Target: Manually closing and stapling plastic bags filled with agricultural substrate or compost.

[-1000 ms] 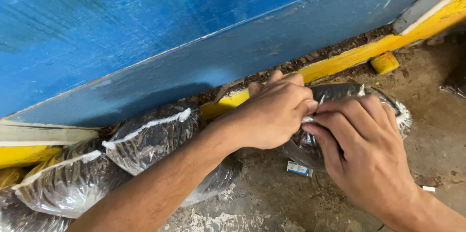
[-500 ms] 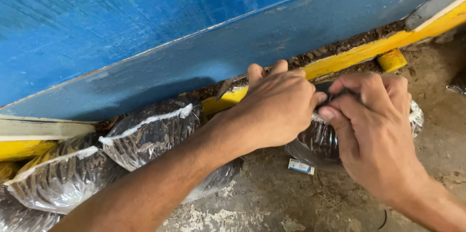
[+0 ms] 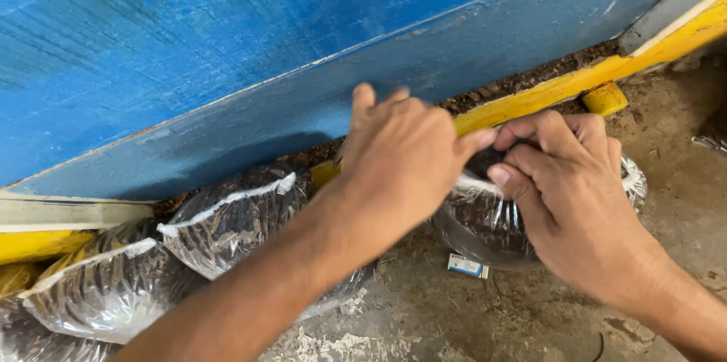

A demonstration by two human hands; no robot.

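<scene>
Rough concrete floor (image 3: 530, 316), dusty, running along a blue wall. Small white-blue packet (image 3: 467, 265) lying near. Both hands working one clear plastic bag of dark soil (image 3: 485, 222) on the floor: left hand (image 3: 401, 157) and right hand (image 3: 560, 188), fingers closed, pinching its top. Bag likely soft, heavy, tear-prone; best gripped at neck. Two filled bags (image 3: 227, 218) lying left, crowding. Yellow curb (image 3: 560, 88) and blue wall (image 3: 227, 51) behind.

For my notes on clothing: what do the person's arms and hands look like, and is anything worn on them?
Both are bare. The left hand and right hand show no gloves, rings or watch. Both forearms are uncovered as far as the picture's edge, with no sleeves in view.
</scene>
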